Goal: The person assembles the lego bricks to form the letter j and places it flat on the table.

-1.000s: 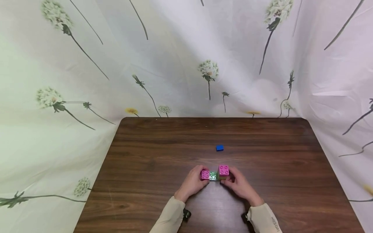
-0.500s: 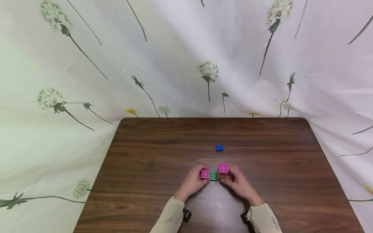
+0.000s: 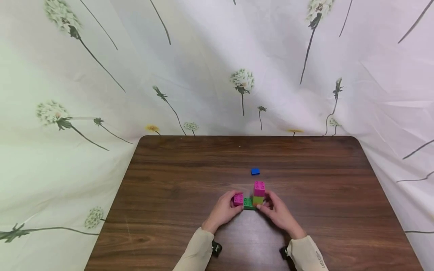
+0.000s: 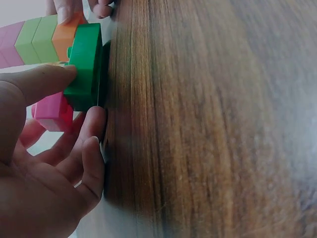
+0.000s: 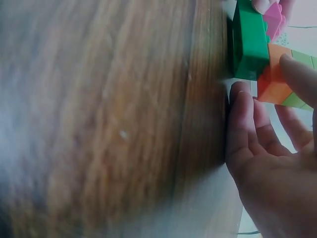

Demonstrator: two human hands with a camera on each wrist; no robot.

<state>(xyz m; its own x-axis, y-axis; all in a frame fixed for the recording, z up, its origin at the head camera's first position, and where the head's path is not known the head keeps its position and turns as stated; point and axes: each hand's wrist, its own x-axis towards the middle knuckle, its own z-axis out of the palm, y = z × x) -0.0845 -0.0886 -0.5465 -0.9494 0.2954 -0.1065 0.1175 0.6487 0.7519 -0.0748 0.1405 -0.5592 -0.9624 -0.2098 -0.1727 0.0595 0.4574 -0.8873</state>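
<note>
A joined structure of toy building bricks is held between both hands near the middle of the table. Its base is a long green brick (image 4: 88,74), with a pink brick (image 3: 239,200) on the left end. On the right end rises a tower: an orange brick (image 5: 275,74), lime bricks (image 3: 258,200) and pink at the top. My left hand (image 3: 222,211) grips the left end, thumb against the green brick's near side and fingers around the back. My right hand (image 3: 280,213) holds the tower low down, its thumb on the orange brick. The fingers behind are partly hidden.
A small blue brick (image 3: 255,171) lies farther back on the dark wooden table (image 3: 176,180). Behind the table's far edge hangs a white cloth (image 3: 203,75) printed with dandelions. Black bands with cameras sit at both wrists.
The brick structure has tipped away from me, its tower top shifting farther back, so that more of the near faces shows. Both hands keep their hold and have hardly moved.
</note>
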